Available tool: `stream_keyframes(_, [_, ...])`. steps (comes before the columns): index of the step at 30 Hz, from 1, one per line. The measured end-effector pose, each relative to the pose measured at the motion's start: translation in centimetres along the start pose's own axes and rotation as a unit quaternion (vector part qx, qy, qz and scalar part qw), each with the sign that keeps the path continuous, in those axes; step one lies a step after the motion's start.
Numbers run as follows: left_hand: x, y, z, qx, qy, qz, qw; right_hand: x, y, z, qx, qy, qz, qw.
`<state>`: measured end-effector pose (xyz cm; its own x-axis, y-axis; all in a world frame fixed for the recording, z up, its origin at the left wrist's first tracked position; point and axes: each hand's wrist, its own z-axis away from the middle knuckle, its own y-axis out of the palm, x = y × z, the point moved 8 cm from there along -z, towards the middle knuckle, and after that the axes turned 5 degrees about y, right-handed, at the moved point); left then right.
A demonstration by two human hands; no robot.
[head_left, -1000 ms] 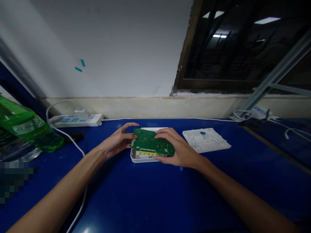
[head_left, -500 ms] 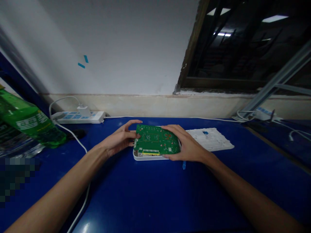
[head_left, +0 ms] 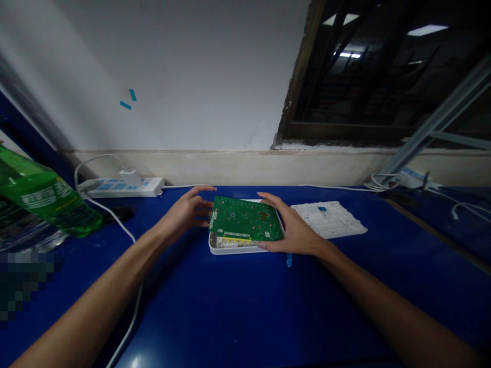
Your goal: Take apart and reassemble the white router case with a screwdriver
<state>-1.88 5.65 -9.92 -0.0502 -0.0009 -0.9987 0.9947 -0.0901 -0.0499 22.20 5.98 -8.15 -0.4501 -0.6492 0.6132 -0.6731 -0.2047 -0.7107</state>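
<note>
**Board over tray, right hand carrying**

We have the flat green printed circuit board (head_left: 245,220) above the shallow white plastic tray with rounded corners (head_left: 230,249), on the blue tabletop (head_left: 238,306). Our right hand (head_left: 293,230) grips the board's right edge, thumb under the near corner, fingers curled over the far side. Our left hand (head_left: 187,214) sits just beside the board's left edge with fingers spread and loosely open; we cannot tell whether the fingertips touch it.

Change over the last 1 s: the left hand, which pinched the left edge before, has loosened, and the board now sits squarer over the tray, its near edge raised a little, yellow connector strip showing. We judge the board is now carried by 1 hand only and not seated.

Nearby: a white ribbed plastic cover (head_left: 328,219) right of the tray, a small blue piece (head_left: 289,260) by the right wrist, a white power strip (head_left: 123,187) and a green plastic bottle (head_left: 42,199) far left.
</note>
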Motion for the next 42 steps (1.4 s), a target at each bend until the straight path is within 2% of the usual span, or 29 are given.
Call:
stream_keyframes(1, [-1.0,-0.7,0.0,-0.029,0.064,-0.068,0.995,-0.1,0.0,0.0,0.001,0.006,-0.015,1.000])
stream_keyframes(2, [-2.3,-1.1,0.3,-0.047,0.136,-0.149,0.978,-0.1,-0.1,0.0,0.001,0.012,-0.030,0.999])
stream_keyframes(3, [-3.6,-0.9,0.7,-0.049,0.206,-0.234,0.949,-0.1,-0.2,0.0,0.002,0.017,-0.047,0.999])
stream_keyframes(5, [-5.3,0.6,1.9,0.002,0.307,-0.378,0.873,-0.1,-0.2,-0.1,0.009,0.023,-0.083,0.996])
stream_keyframes(7, [-5.8,2.3,2.9,0.067,0.355,-0.453,0.815,-0.1,-0.1,-0.1,0.022,0.026,-0.118,0.992])
stream_keyframes(8, [-5.9,2.9,3.3,0.090,0.370,-0.468,0.797,-0.2,0.0,-0.1,0.028,0.027,-0.132,0.991])
stream_keyframes(10, [-6.2,3.8,4.0,0.116,0.401,-0.470,0.778,-0.3,0.0,-0.1,0.035,0.030,-0.149,0.988])
stream_keyframes(12, [-6.3,4.4,4.4,0.127,0.423,-0.454,0.774,-0.4,0.0,-0.1,0.044,0.031,-0.152,0.987])
stream_keyframes(15, [-6.2,4.8,4.5,0.130,0.429,-0.430,0.784,-0.5,0.1,-0.1,0.065,0.026,-0.148,0.986])
stream_keyframes(21, [-6.9,4.5,4.5,0.084,0.406,-0.416,0.810,-0.7,-0.2,-0.3,0.114,0.014,-0.168,0.979])
stream_keyframes(26, [-7.3,4.0,4.2,0.021,0.359,-0.404,0.841,-1.8,-0.6,-0.8,0.099,0.031,-0.243,0.964])
stream_keyframes(29, [-6.6,3.2,3.3,-0.022,0.291,-0.343,0.893,-2.9,-1.0,-1.2,0.048,0.041,-0.285,0.956])
stream_keyframes(31, [-5.4,2.8,2.5,-0.030,0.232,-0.265,0.936,-3.8,-1.0,-1.4,0.024,0.056,-0.292,0.955])
stream_keyframes(33, [-4.3,2.7,1.9,-0.027,0.188,-0.185,0.964,-4.5,-1.0,-1.4,0.004,0.071,-0.278,0.958])
stream_keyframes(37, [-2.4,2.7,1.0,-0.019,0.114,-0.071,0.991,-5.2,-1.4,-1.5,-0.037,0.088,-0.260,0.961])
stream_keyframes(42, [-0.1,2.9,0.7,-0.005,0.006,0.021,1.000,-5.0,-1.6,-1.5,-0.059,0.093,-0.245,0.963])
